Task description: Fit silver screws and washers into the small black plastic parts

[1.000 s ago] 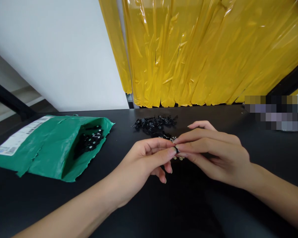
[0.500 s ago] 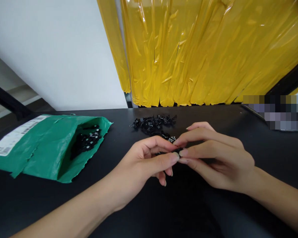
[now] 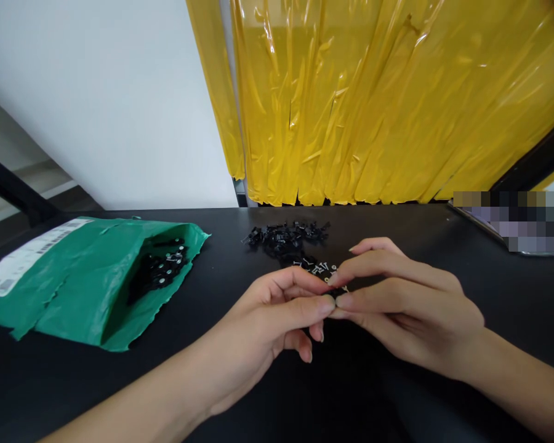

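In the middle of the black desk [image 3: 64, 381], near the front edge, the left hand [image 3: 268, 317] and the right hand [image 3: 406, 307] meet fingertip to fingertip, and both are pinched shut on a tiny black part [image 3: 333, 295] that sits right between thumb and forefinger tips. It's so small and so covered by the fingers that I honestly can't tell its shape, just that it's dark. The left hand comes in from the near left with its lower fingers curled under, the right one comes in from the near right with the fingers stretched out long toward the left. Just behind the fingertips, touching distance from them, there's a little scatter of loose bits [image 3: 321, 268] with pale metal legs lying flat on the desk. A bit farther back is a bigger pile of black parts [image 3: 286, 235], all jumbled together. Off to the left, well apart from the hands, lies a torn green mailer bag [image 3: 74, 277] with its ripped mouth facing right, and more of the same black parts [image 3: 159, 271] are showing inside the opening. It has a white shipping label [image 3: 23, 258] on its far left end. Behind the desk hangs a crinkly yellow plastic curtain [image 3: 388, 104], with a plain white wall [image 3: 106, 104] to the left of it.
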A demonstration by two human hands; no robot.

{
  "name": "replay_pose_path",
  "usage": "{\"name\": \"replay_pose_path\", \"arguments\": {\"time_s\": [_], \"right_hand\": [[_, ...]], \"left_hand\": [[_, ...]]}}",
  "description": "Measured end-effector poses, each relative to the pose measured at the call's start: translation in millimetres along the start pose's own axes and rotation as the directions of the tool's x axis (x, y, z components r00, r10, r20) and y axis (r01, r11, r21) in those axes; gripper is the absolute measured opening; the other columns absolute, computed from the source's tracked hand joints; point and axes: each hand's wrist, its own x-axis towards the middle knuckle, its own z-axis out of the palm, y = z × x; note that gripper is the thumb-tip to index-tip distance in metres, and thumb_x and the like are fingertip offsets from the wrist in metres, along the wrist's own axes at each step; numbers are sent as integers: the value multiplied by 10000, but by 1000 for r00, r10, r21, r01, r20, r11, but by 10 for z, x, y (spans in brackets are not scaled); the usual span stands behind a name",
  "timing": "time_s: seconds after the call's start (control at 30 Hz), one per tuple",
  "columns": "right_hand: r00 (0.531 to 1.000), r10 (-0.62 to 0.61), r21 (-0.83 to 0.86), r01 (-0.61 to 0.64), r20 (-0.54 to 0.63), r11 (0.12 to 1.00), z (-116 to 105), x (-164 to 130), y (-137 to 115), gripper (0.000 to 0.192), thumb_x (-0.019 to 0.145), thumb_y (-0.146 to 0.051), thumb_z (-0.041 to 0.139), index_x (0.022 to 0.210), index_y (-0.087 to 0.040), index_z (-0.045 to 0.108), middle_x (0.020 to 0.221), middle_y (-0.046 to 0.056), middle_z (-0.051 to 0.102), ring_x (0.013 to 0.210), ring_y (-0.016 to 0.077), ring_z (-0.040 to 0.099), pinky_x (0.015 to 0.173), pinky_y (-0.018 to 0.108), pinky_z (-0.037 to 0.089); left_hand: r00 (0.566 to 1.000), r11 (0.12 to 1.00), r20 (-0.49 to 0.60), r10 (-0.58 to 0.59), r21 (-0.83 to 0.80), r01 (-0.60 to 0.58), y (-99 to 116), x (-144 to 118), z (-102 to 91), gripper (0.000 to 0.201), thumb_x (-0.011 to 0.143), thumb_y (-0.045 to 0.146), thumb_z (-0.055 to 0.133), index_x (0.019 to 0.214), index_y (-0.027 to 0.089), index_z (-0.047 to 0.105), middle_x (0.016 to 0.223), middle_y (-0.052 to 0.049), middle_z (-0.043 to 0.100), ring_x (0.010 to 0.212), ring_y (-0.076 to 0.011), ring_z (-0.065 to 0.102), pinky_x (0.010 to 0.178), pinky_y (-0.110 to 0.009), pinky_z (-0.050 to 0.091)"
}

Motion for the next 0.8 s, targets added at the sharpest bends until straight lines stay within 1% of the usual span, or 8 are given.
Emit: {"name": "replay_pose_path", "arguments": {"time_s": [0.1, 0.23, 0.3, 0.4, 0.53, 0.67, 0.73, 0.8], "right_hand": [[1000, -3, -12, 3, 1, 1000, -11, -10, 10, 109, 893, -153, 778, 938, -222, 705, 955, 35, 795, 812, 181, 766, 964, 459, 556], [1000, -8, -25, 8, 3, 1000, -14, -8, 23, 221, 888, -142, 768, 1093, -219, 736, 1000, 40, 807, 834, 189, 772, 944, 448, 567], [1000, -10, -23, 11, 3, 1000, -13, 1, 18, 246, 888, -121, 740, 1119, -207, 740, 1032, 59, 807, 849, 197, 772, 930, 452, 570], [1000, -12, -16, 12, 1, 1000, -16, 19, -2, 247, 875, -68, 708, 1091, -181, 743, 1029, 76, 802, 846, 192, 768, 925, 446, 564], [1000, 13, 7, -13, 24, 1000, -24, 30, -23, 232, 868, -60, 718, 1049, -206, 725, 1006, 54, 785, 842, 183, 762, 957, 434, 559], [1000, 16, 30, -16, 11, 999, -14, 22, -13, 175, 876, -74, 734, 949, -225, 686, 977, 38, 775, 848, 185, 753, 938, 450, 569], [999, 34, 49, -34, 0, 998, 0, 21, -4, 167, 887, -94, 749, 957, -233, 688, 982, 38, 781, 857, 187, 752, 919, 449, 573], [998, 60, 96, -58, -12, 994, 17, 22, 2, 206, 870, -123, 789, 1025, -230, 706, 993, 49, 788, 885, 198, 751, 893, 434, 583]], "left_hand": [[1000, 1000, 6, -20, -12, 20, -1, -2, 9, 211, 835, 310, 844, 896, 165, 702, 710, 7, 622, 638, -80, 551, 549, -154, 494], [1000, 999, -5, -3, -53, 2, -16, -19, 30, 167, 869, 290, 802, 891, 157, 703, 683, 11, 602, 614, -73, 532, 545, -145, 496], [1000, 998, -9, 0, -57, 0, -20, -24, 31, 176, 870, 300, 800, 898, 151, 709, 676, 11, 595, 613, -73, 529, 542, -141, 496], [1000, 999, -4, -1, -49, 1, -14, -21, 29, 208, 849, 318, 825, 900, 147, 718, 668, 14, 583, 612, -73, 521, 534, -136, 492], [1000, 999, 1, -1, -34, 1, -2, -12, 31, 210, 851, 330, 830, 930, 157, 739, 685, 12, 590, 623, -73, 522, 540, -131, 493], [1000, 1000, -2, -1, -22, 1, -9, -9, 30, 201, 851, 324, 831, 945, 170, 743, 697, 6, 596, 626, -76, 528, 538, -129, 492], [1000, 999, 7, -1, -35, 1, -16, -13, 32, 184, 872, 319, 810, 926, 160, 732, 702, 1, 591, 631, -77, 530, 545, -129, 499], [1000, 998, 25, -8, -59, 10, -24, -20, 36, 179, 911, 319, 766, 918, 147, 718, 715, -5, 585, 643, -79, 536, 547, -132, 506]]}}
